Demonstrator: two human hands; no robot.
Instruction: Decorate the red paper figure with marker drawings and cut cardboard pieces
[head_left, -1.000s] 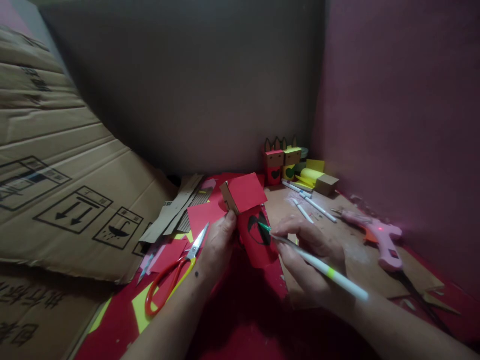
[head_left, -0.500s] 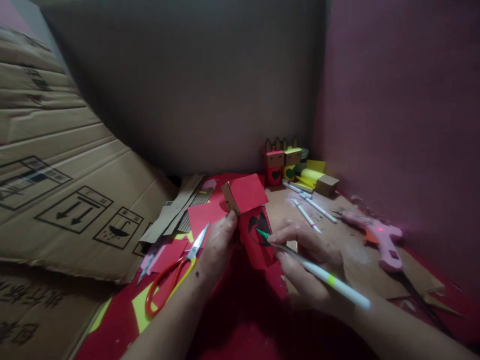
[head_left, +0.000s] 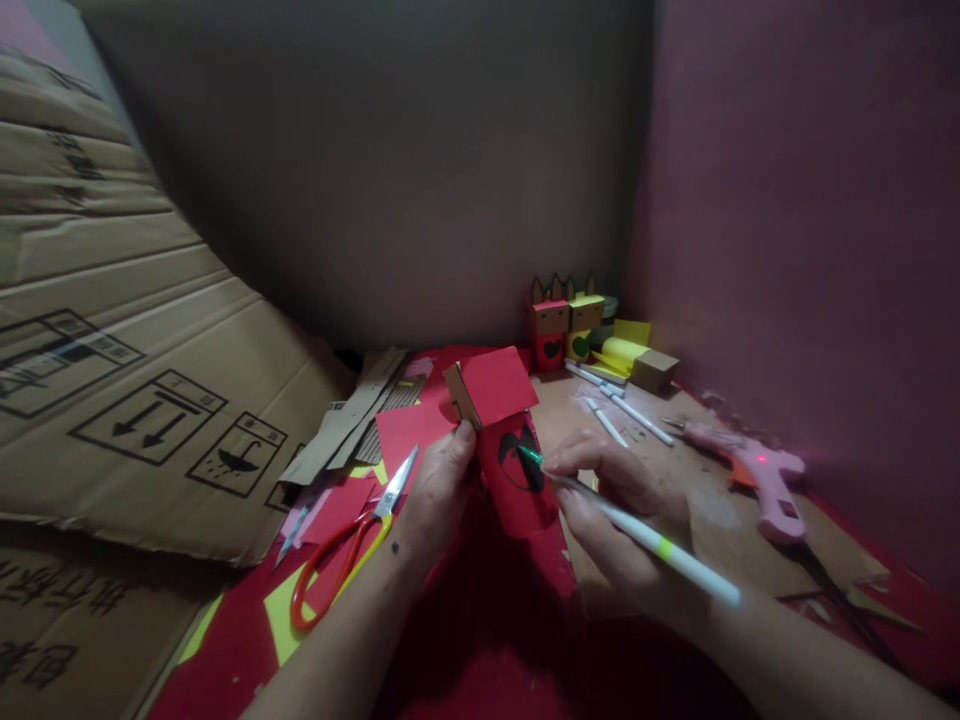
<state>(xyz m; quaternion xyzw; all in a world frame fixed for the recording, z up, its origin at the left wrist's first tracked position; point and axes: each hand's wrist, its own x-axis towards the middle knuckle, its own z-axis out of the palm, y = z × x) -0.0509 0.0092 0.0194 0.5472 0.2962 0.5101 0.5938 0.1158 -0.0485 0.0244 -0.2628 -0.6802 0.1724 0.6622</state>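
My left hand (head_left: 444, 478) grips a red paper figure (head_left: 510, 505) at its left side, thumb near the joint of head and body. The figure has a boxy head with a red top and a cardboard side, over a rounded red body. A dark heart (head_left: 534, 474), partly filled in, shows on the body's front. Pinched in my right hand (head_left: 619, 510) is a white marker (head_left: 686, 566) with a green tip and a yellow-green band. Its tip is at the heart's middle. Red-and-yellow-handled scissors (head_left: 352, 545) lie beside my left forearm.
Two finished-looking paper figures (head_left: 566, 335) stand at the back, near a yellow paper roll joined to a cardboard box (head_left: 652, 368). Several white markers (head_left: 637, 415) and a pink glue gun (head_left: 765, 470) lie right. Cardboard strips (head_left: 352, 415) and a large carton (head_left: 150, 350) are left.
The marker tip has shifted slightly up within the heart, and more of the heart's right side looks dark. My left hand and the paper figure have barely moved.
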